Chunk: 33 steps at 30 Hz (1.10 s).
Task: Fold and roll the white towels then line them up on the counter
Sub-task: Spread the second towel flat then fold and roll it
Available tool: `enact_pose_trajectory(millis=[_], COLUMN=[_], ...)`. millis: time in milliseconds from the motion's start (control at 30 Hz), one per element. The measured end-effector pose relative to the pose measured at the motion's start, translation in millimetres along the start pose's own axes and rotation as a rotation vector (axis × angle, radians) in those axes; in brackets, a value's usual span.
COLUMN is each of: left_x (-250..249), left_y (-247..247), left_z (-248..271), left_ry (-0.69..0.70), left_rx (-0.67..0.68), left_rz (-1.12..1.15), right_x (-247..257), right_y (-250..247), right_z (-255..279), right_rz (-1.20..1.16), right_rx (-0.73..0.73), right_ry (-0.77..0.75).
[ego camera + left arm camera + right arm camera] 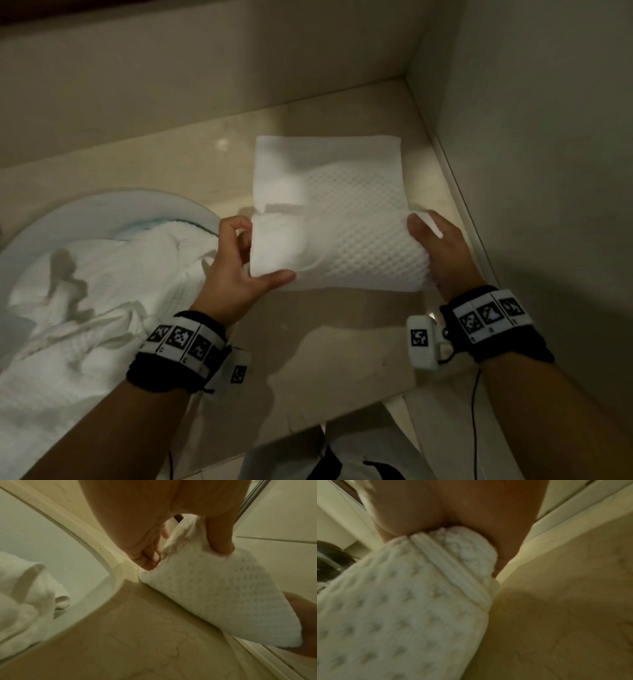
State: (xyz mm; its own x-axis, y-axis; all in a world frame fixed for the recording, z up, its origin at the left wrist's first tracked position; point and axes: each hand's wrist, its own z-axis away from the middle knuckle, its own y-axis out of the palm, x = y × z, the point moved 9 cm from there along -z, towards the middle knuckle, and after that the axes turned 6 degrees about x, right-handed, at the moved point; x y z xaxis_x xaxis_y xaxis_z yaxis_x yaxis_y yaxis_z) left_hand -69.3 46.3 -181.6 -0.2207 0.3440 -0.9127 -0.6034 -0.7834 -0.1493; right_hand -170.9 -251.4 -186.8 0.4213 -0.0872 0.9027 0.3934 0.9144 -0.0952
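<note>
A bathroom: beige marble counter [329, 359], round white sink basin [102, 209], tiled walls [531, 137].

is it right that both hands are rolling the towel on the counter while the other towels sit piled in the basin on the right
Not quite: the side is wrong. The head view shows the pile of towels in the basin on the left. The rest holds: the left hand and right hand grip the ends of the half-rolled towel on the counter.
</note>
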Motion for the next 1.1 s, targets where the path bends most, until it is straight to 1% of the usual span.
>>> enact_pose_trajectory(millis=[67,167,267,333,400,467,533,600,700,767,800,833,900,1000,1033,1100], left_x=[-7.5,-15.7,-6.9,-2.9,-2.5,-2.0,-2.5,-4.3,-7.1,-8.0,-10.5,-12.3,-16.5,-24.4,-26.4,-25.3], left_y=[2.5,1.4,-5.6,-8.4,-9.3,-11.4,-11.4,-7.9,-5.1,-9.1,-9.5,-9.3,-7.3,-4.2,-4.8,-11.0], left_z=[-5.0,-16.0,-28.9,-36.6,-43.8,-50.5,-55.9,-60.4,-61.8,-62.8,-62.9,-63.3,-66.5,-73.6,-76.2,-85.0], left_ry=[0.029,0.082,0.007,-0.031,-0.061,-0.097,-0.113,-0.107,-0.080,-0.043,-0.015,0.007,0.054,0.136,0.141,0.111], left_rx=[0.006,-0.013,-0.068,-0.095,-0.105,-0.114,-0.097,-0.048,0.015,0.020,0.034,0.054,0.113,0.213,0.219,0.178], left_rz=[0.034,0.037,0.102,0.097,0.096,0.105,0.114,0.122,0.167,0.077,0.060,0.090,0.151,0.056,0.006,-0.050], right_x=[6.6,14.7,16.5,12.2,11.4,16.5,20.5,19.5,12.0,8.8,8.5,8.5,6.5,3.4,4.3,9.2], right_y=[1.6,6.9,10.9,12.5,10.1,6.9,2.9,-0.6,0.6,2.9,4.1,4.9,5.1,4.4,4.0,5.1], right_z=[-1.6,-2.7,-4.4,-7.0,-10.6,-14.9,-20.0,-26.4,-35.8,-41.7,-44.7,-48.1,-55.6,-63.1,-65.2,-66.9], right_rz=[0.046,0.062,0.109,0.194,0.246,0.263,0.226,0.147,0.047,-0.015,-0.037,-0.053,-0.082,-0.106,-0.090,-0.062], right_rx=[0.057,0.181,0.300,0.349,0.330,0.280,0.228,0.187,0.173,0.160,0.149,0.135,0.107,0.100,0.104,0.117], right_ry=[-0.054,-0.131,-0.171,-0.158,-0.146,-0.157,-0.167,-0.137,-0.039,0.027,0.050,0.071,0.136,0.244,0.255,0.246])
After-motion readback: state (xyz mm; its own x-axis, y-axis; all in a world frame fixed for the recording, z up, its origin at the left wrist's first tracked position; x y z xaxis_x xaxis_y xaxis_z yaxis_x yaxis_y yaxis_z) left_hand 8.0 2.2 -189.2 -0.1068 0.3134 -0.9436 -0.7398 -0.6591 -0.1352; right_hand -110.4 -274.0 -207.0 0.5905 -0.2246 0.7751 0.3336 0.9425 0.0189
